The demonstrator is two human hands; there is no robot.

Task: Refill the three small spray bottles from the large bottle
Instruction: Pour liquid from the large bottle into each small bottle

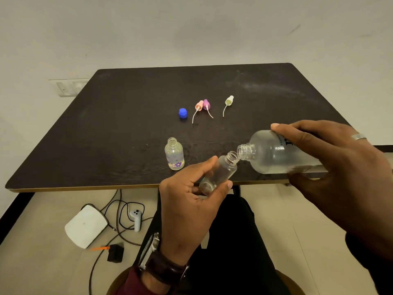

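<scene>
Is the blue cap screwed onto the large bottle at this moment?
No. The blue cap lies on the table, while the large bottle in the right hand has an open neck.

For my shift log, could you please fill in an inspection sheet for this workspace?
Surface: dark table, pale smears at its far right.
Job's things: large bottle tipped, mouth at small clear bottle; flowered small bottle upright, uncapped; third small bottle not seen; pink, purple and white spray tops and blue cap lying loose.
Clutter: nothing seen on the table.
Hands: left hand holds small clear bottle; right hand grips large bottle.
Cables: black cables on floor.
Surroundings: white device, white controller, wall socket.
</scene>
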